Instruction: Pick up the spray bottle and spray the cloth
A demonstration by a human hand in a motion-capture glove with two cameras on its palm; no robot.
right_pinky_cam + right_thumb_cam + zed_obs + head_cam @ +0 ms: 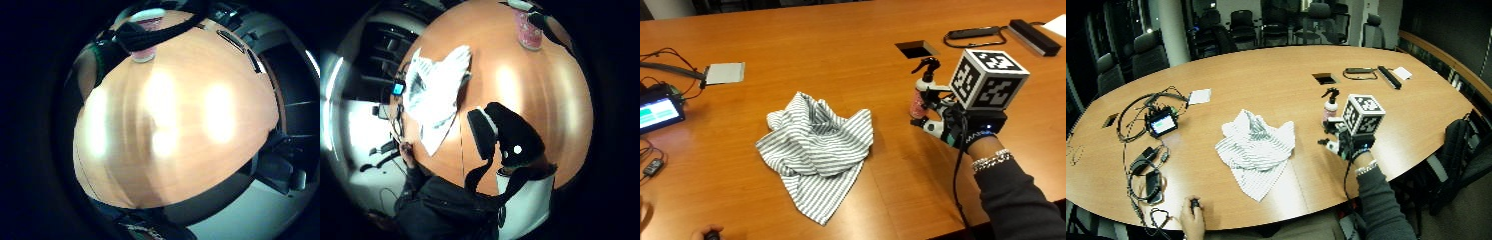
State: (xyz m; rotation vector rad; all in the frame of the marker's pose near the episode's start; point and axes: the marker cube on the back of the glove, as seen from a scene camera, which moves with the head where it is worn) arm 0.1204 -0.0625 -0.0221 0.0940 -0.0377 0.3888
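A pink spray bottle (pixel 922 95) with a black trigger head stands upright on the wooden table (pixel 840 40). My gloved right hand (pixel 958 131) hovers just to its right, at the level of its base. The fingers (pixel 933 125) reach toward the bottle without closing round it. In the thumb side palm view the bottle (pixel 528 31) stands apart from the palm, on the table beside a gloved fingertip. The little finger side palm view shows the bottle (pixel 144 51) partly behind a black strap. A crumpled grey-and-white striped cloth (pixel 818 149) lies on the table to the left of the bottle.
A small lit screen with cables (pixel 658 113) sits at the left edge, a white pad (pixel 725 73) behind it. A square cutout (pixel 917 49), a black cable (pixel 973 33) and a black bar (pixel 1033 36) lie beyond the bottle. A bare hand (pixel 1192 212) rests at the front edge.
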